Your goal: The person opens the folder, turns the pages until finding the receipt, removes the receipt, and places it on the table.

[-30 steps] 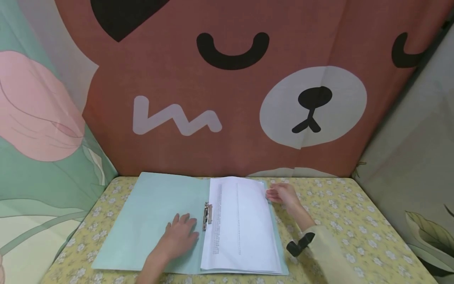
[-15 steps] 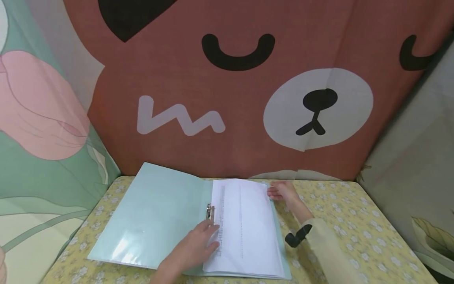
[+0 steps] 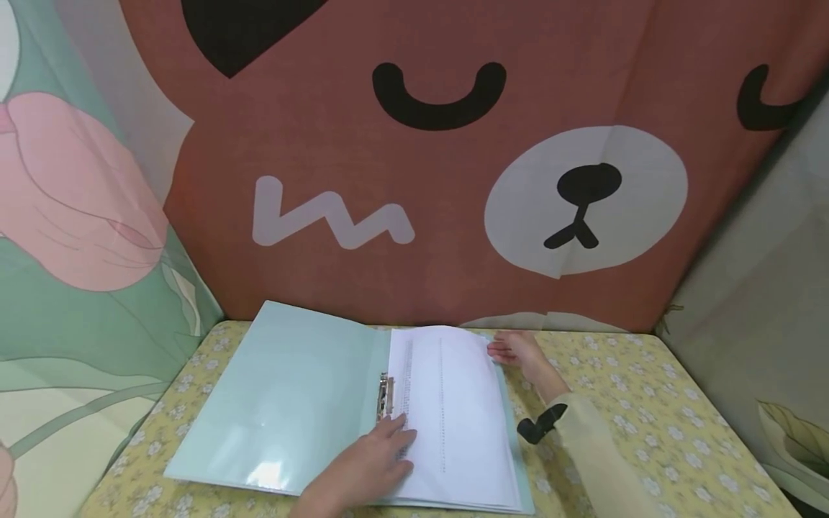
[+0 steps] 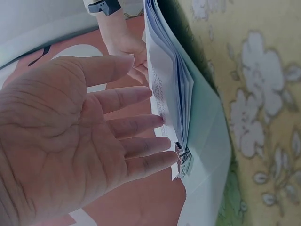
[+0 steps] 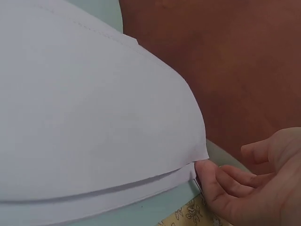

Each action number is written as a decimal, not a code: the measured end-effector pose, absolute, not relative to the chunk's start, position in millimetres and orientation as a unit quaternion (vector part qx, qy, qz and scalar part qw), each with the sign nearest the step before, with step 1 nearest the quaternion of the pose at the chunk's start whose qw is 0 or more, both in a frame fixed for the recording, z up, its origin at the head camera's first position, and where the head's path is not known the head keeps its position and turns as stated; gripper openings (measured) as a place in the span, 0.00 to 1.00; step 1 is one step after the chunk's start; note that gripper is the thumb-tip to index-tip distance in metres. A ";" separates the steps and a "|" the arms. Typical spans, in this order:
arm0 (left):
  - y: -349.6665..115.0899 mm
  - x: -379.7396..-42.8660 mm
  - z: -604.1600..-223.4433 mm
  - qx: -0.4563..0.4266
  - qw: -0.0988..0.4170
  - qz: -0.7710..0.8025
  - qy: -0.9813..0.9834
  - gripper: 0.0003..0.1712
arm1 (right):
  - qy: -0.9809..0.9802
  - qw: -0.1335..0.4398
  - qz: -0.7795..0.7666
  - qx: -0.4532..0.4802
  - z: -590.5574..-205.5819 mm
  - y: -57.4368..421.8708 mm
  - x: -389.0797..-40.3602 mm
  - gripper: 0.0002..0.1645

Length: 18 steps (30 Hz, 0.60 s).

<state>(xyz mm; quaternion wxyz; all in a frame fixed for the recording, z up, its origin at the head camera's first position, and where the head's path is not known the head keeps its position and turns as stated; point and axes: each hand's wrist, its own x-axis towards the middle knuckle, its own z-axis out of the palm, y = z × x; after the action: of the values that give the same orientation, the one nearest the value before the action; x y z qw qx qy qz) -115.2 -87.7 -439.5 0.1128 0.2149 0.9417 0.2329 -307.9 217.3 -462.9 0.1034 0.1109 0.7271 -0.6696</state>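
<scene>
A pale green folder [image 3: 298, 388] lies open, with a stack of white printed sheets [image 3: 466, 432] on its right half. The metal clip [image 3: 386, 392] sits by the fold. My left hand [image 3: 372, 464] is over the near left part of the sheets, below the clip. In the left wrist view its fingers [image 4: 134, 125] are extended, fingertips right at the printed page. My right hand [image 3: 521, 352] is at the far right corner of the sheets. In the right wrist view a fingertip [image 5: 204, 169] touches the sheet corner, and the thumb [image 5: 256, 153] stands apart from it.
The folder's left cover tilts up from the yellow floral tablecloth [image 3: 622, 432]. A brown fabric wall with a printed bear [image 3: 440, 273] closes off the back. A black band [image 3: 542, 423] is on the right wrist.
My left hand has moved right, from the green cover onto the sheets' left side. The left cover now tilts up. My right hand stays at the sheet corner.
</scene>
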 end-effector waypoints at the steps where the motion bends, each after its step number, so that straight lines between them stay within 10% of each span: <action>1: -87.3 -115.2 -439.8 0.214 0.115 0.233 0.942 0.27 | 0.722 0.106 -0.674 0.114 -462.9 217.2 -308.6 0.24; 18: -82.7 -109.7 -449.1 0.229 0.096 0.256 0.934 0.30 | 0.743 0.115 -0.649 0.116 -464.1 215.7 -309.3 0.19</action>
<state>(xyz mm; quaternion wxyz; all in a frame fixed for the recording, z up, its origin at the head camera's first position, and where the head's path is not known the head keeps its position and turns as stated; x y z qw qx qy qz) -109.7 -82.7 -449.1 0.0962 0.2291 0.9342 0.2559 -309.3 215.7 -464.1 0.1154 0.1156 0.7426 -0.6495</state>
